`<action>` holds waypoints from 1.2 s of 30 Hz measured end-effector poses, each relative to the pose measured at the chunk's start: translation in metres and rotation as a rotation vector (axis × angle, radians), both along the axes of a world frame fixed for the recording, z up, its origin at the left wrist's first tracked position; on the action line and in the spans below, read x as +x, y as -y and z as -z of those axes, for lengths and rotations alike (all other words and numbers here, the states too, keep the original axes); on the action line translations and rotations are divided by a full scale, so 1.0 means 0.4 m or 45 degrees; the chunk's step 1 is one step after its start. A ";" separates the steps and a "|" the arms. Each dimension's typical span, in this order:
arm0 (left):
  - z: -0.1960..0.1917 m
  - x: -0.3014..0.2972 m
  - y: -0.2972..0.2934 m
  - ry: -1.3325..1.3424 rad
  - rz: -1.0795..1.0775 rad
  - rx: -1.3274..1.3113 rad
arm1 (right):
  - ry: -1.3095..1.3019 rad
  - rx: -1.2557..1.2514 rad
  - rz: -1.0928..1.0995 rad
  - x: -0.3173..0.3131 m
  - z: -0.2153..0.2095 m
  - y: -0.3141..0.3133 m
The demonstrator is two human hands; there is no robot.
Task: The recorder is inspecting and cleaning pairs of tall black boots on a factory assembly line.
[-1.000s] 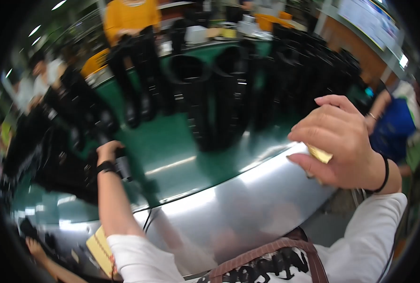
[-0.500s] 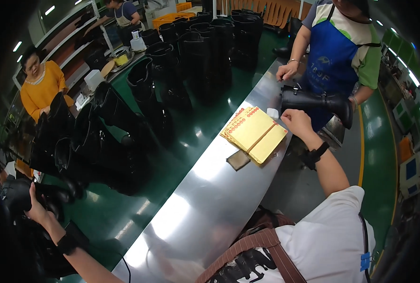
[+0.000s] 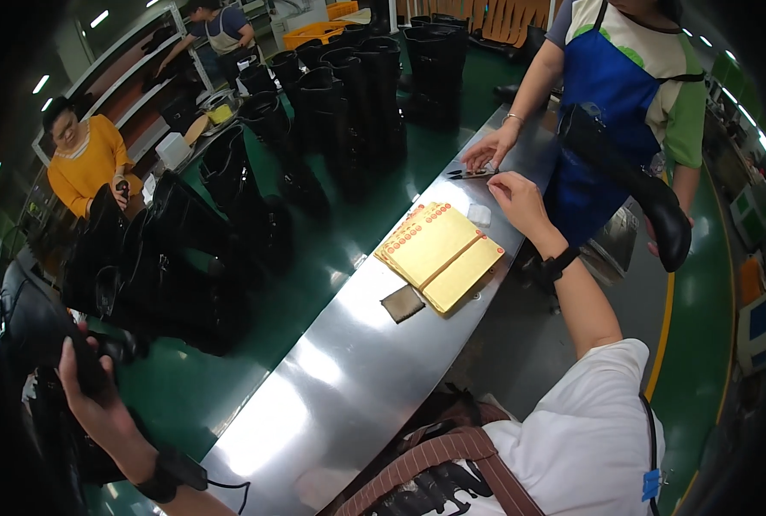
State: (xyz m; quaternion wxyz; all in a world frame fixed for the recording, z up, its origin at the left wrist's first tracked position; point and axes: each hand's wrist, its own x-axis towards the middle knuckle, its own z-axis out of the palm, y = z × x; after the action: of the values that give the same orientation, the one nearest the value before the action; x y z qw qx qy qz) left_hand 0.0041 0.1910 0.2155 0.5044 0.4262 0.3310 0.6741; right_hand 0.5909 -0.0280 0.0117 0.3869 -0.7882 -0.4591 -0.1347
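Note:
At the far left my left hand point(image 3: 99, 404) grips a black boot point(image 3: 35, 322), its sole end toward my palm. My right hand point(image 3: 520, 205) is over the metal bench point(image 3: 314, 378), fingers pinched together; anything between them is too small to make out. Just beyond its fingertips lies a small dark pointed tool point(image 3: 469, 175), with a co-worker's open hand point(image 3: 489, 148) over it. Closer to me on the bench rest a stack of yellow printed cards point(image 3: 443, 258) bound with a brown band, a small brown pad point(image 3: 402, 304) and a white lump point(image 3: 479, 215).
Many black boots point(image 3: 318, 129) stand on the green surface point(image 3: 349, 228) beyond the bench. A co-worker in a blue apron point(image 3: 602, 129) holds another black boot point(image 3: 632, 185) at the right. Another person in an orange top point(image 3: 91, 163) is at the left.
My left hand has raised the boot and brought it nearer. My right hand has moved slightly left and up, toward the co-worker's hand, which has come down to the bench. The co-worker's boot now tilts downward.

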 end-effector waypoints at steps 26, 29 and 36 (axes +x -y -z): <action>0.271 0.098 0.339 -0.995 -0.705 0.072 | 0.892 0.257 -0.240 -0.136 -0.150 -0.097; 0.277 0.083 0.346 -1.094 -0.815 0.088 | -0.175 0.091 -0.778 -0.329 -0.225 -0.066; 0.289 0.060 0.358 -1.211 -0.864 0.048 | -0.291 -0.035 -1.148 -0.832 -0.348 0.013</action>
State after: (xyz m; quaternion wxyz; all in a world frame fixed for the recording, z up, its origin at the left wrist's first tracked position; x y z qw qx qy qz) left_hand 0.0282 0.0477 0.0998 0.0487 0.5611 0.6268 0.5384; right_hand 0.2582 -0.0331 0.1510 0.4447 -0.5247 -0.7121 0.1408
